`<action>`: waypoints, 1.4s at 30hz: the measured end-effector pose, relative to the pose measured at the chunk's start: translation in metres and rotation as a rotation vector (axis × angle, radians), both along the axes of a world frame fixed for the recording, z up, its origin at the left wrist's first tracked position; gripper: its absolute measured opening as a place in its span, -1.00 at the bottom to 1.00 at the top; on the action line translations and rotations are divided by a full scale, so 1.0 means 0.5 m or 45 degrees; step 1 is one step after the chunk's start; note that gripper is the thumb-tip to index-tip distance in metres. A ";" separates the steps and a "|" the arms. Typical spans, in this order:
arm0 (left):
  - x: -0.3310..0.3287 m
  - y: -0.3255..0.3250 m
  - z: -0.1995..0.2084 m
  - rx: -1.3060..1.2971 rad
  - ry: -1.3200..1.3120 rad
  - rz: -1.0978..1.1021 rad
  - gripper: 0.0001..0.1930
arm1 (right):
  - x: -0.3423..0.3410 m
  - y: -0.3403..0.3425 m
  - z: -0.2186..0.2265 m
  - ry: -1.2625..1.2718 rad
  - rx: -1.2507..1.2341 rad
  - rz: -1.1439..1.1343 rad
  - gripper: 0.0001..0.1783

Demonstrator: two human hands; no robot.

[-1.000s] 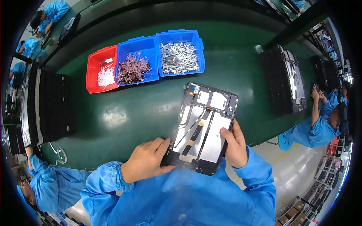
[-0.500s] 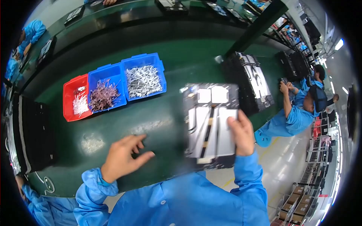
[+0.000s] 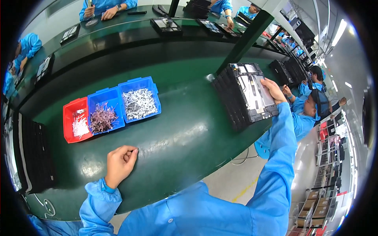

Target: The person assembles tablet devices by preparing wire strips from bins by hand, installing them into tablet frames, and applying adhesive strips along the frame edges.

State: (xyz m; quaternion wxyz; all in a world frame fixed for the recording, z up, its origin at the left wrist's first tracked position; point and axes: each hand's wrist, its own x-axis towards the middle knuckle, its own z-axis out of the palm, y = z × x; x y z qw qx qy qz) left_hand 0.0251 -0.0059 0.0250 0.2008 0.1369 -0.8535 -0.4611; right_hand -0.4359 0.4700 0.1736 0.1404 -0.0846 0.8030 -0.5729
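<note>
My right hand (image 3: pixel 274 91) grips the right edge of a flat tablet-like unit (image 3: pixel 252 90), black-framed with silver battery-like plates and dark strips on its face. The unit lies on top of a stack of similar black units (image 3: pixel 229 100) at the right of the bench; whether it rests fully on them I cannot tell. My left hand (image 3: pixel 120 164) is on or just over the green bench (image 3: pixel 169 157), fingers curled in and thumb against them, with nothing visible in it. Beyond that hand are a red bin (image 3: pixel 67 128) and two blue bins (image 3: pixel 136 82).
White, dark purple and silvery small parts fill the bins. More black stacks stand at the left (image 3: pixel 35 153) and far right (image 3: pixel 289 70). A green post (image 3: pixel 246 41) rises behind the right stack. Co-workers in blue sit beyond a raised shelf and at the right (image 3: pixel 307 108).
My right hand has carried the unit rightward and away from me, onto the stack. My left hand's spread fingers have curled closed. The view has shifted.
</note>
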 end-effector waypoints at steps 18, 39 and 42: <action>-0.005 0.003 -0.002 0.008 -0.011 0.029 -0.95 | -0.048 -0.016 -0.029 0.206 0.371 0.043 -0.43; 0.004 0.002 0.002 0.032 0.025 0.017 -0.96 | -0.052 0.025 -0.028 0.515 0.572 0.114 -0.54; 0.003 0.001 -0.005 0.034 0.033 0.014 -0.96 | -0.019 0.013 0.013 0.543 0.591 0.018 -0.63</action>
